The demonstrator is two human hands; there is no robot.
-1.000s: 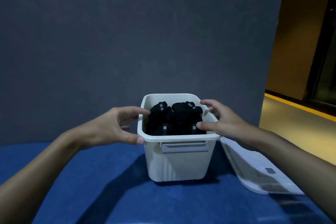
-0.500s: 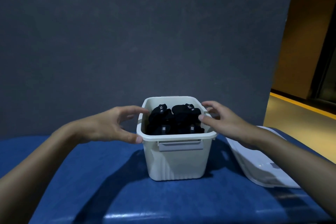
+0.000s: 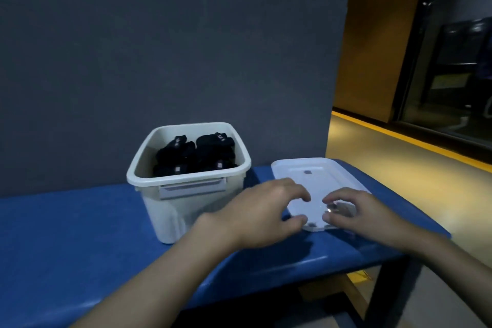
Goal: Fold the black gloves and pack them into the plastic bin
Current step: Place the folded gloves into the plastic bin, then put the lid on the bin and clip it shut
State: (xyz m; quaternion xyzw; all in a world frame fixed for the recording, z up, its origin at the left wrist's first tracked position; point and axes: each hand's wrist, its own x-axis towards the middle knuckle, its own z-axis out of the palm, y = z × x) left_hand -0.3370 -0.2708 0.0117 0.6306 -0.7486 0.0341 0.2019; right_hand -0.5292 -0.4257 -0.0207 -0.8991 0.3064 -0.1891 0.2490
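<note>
The white plastic bin (image 3: 149, 168) stands on the blue bench with several folded black gloves (image 3: 197, 154) inside it. To its right the bin's white lid (image 3: 314, 176) lies flat on the bench. My left hand (image 3: 266, 210) hovers over the lid's near left corner, its fingers loosely curved and its thumb at the lid's edge. My right hand (image 3: 356, 213) is over the lid's near end, its fingers bent down toward it. Neither hand plainly grips the lid.
The blue bench (image 3: 66, 234) runs along a dark grey wall (image 3: 159, 48). Its right end (image 3: 426, 221) drops off just past the lid, above a lit floor (image 3: 399, 162) with a yellow stripe.
Both hands have left the bin's rim and moved right to the lid's near end. The view has swung right, so the bin now sits further left.
</note>
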